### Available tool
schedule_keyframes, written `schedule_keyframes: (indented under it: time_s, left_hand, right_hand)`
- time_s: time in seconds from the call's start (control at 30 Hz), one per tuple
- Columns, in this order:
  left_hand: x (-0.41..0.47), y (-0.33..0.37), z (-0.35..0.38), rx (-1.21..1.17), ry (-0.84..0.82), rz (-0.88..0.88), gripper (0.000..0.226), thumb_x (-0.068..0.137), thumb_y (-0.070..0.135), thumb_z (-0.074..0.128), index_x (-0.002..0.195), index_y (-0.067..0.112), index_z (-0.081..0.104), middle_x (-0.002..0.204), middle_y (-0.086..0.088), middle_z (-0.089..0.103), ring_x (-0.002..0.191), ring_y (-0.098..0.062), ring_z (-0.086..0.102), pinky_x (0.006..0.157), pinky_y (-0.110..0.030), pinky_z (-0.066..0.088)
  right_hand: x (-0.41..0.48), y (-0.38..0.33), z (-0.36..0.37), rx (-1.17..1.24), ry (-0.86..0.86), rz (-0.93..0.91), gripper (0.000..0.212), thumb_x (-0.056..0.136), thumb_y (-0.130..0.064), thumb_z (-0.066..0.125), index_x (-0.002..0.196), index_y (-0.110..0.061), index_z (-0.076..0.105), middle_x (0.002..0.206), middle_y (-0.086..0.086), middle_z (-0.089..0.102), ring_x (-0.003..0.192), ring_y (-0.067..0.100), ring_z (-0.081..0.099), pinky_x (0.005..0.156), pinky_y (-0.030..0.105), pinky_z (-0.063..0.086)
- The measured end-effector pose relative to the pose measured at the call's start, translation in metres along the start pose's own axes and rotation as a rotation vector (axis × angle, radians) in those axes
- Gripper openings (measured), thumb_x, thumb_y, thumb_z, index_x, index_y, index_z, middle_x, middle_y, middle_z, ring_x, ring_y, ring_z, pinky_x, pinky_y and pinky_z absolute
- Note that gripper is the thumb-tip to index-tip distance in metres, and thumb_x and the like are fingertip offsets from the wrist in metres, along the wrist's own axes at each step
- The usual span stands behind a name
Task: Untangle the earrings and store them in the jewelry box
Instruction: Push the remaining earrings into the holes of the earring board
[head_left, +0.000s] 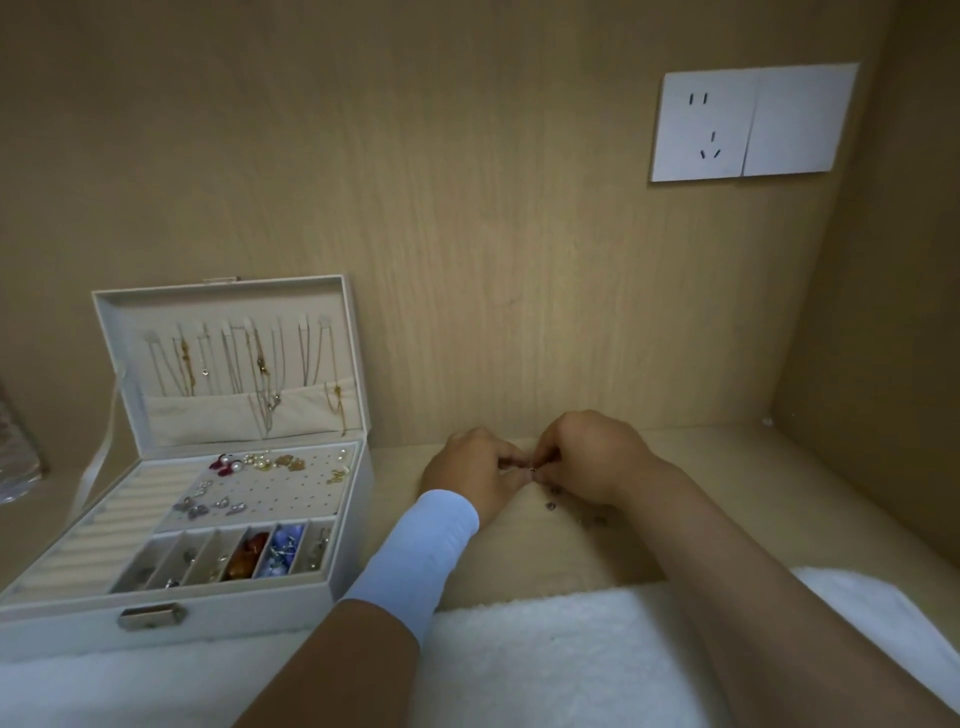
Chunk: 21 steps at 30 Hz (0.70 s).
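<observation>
On my feed both hands meet over the wooden shelf (727, 467), well to the right of the jewelry box (208, 618). The left hand (478, 475), with a white sleeve (431, 540) at the wrist, and the right hand (587, 457) have their fingers curled inward, each pinching one side of the tangled earrings (534, 469). The knot is a tiny dark bit of metal between the fingertips, too small for me to read how it is caught. I judge it is held low, just above the board, so that anything that slips free drops a short way and lands beside the few loose pieces (553, 505) already lying there. The box stands with its lid (228, 291) up and necklaces (260, 364) hanging inside it. Its perforated stud panel (291, 488) and the row of divided compartments (228, 558) face me, so a freed earring can go straight across with no latch to work first. A white fleece cloth (545, 649) lies along the near edge under the forearms. I'd say the untangling is mid-way and nothing from this knot is stored yet.
</observation>
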<state>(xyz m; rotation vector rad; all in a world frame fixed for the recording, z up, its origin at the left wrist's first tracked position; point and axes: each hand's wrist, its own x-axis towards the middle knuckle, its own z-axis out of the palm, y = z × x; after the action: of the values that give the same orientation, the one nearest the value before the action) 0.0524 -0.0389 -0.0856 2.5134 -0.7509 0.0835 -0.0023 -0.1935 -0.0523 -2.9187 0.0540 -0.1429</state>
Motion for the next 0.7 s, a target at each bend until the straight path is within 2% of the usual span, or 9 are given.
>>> schedule_keyframes:
  time_s: [0.1,0.23,0.37,0.43,0.53,0.63,0.7]
  left_hand:
    - [0.0,-0.002,0.001,-0.061,0.027,-0.004,0.016,0.085,0.042,0.068,0.098,0.036,0.075,0.088,0.016,0.055,0.107,-0.013,0.054,0.086,-0.026,0.045]
    - [-0.003,-0.002,0.002,-0.099,0.046,-0.019,0.003,0.084,0.037,0.07,0.083,0.035,0.069,0.089,0.016,0.058,0.102,-0.011,0.055,0.084,-0.026,0.045]
    - [-0.008,-0.001,-0.003,-0.339,0.071,-0.12,0.006,0.084,0.032,0.071,0.086,0.028,0.068,0.089,0.01,0.067,0.085,-0.006,0.062,0.072,-0.016,0.044]
    - [-0.01,0.0,-0.009,-0.449,0.106,-0.165,0.005,0.084,0.028,0.07,0.087,0.026,0.067,0.085,0.006,0.069,0.082,-0.009,0.064,0.073,-0.018,0.047]
    - [-0.016,0.005,-0.023,-0.559,0.138,-0.206,0.004,0.085,0.021,0.067,0.087,0.024,0.067,0.083,0.003,0.072,0.084,-0.013,0.067,0.073,-0.02,0.049]
    - [-0.021,0.009,-0.043,-0.566,0.155,-0.182,0.007,0.085,0.018,0.064,0.085,0.023,0.07,0.084,-0.002,0.074,0.081,-0.013,0.067,0.069,-0.019,0.048]
    - [-0.027,0.007,-0.058,-0.601,0.152,-0.164,0.011,0.084,0.016,0.065,0.082,0.025,0.071,0.084,-0.004,0.075,0.075,-0.014,0.066,0.073,-0.025,0.051]
  right_hand:
    - [-0.001,0.0,0.0,0.024,0.009,0.0,0.013,0.089,-0.036,0.07,0.1,-0.034,0.077,0.099,-0.012,0.073,0.092,0.011,0.065,0.076,0.027,0.05]
    - [0.0,0.001,0.003,0.111,0.064,0.007,0.005,0.09,-0.036,0.07,0.09,-0.033,0.074,0.094,-0.014,0.069,0.088,0.009,0.063,0.071,0.026,0.047]
    - [0.001,-0.002,0.004,0.266,0.143,0.024,0.005,0.089,-0.032,0.071,0.084,-0.032,0.071,0.086,-0.016,0.067,0.085,0.007,0.064,0.076,0.029,0.053]
    - [0.002,-0.006,0.005,0.365,0.178,0.017,0.001,0.088,-0.031,0.072,0.087,-0.031,0.072,0.085,-0.016,0.067,0.085,0.006,0.063,0.076,0.027,0.05]
    - [0.003,-0.016,0.006,0.547,0.22,-0.003,0.006,0.088,-0.028,0.073,0.093,-0.025,0.076,0.086,-0.013,0.07,0.085,0.004,0.065,0.079,0.025,0.051]
    - [0.003,-0.031,0.003,0.695,0.288,-0.01,0.005,0.084,-0.024,0.078,0.081,-0.021,0.078,0.077,-0.009,0.074,0.071,0.001,0.065,0.07,0.021,0.05]
    - [0.002,-0.041,-0.002,0.807,0.33,0.007,0.008,0.081,-0.023,0.081,0.075,-0.021,0.078,0.072,-0.005,0.075,0.068,0.003,0.066,0.068,0.023,0.051]
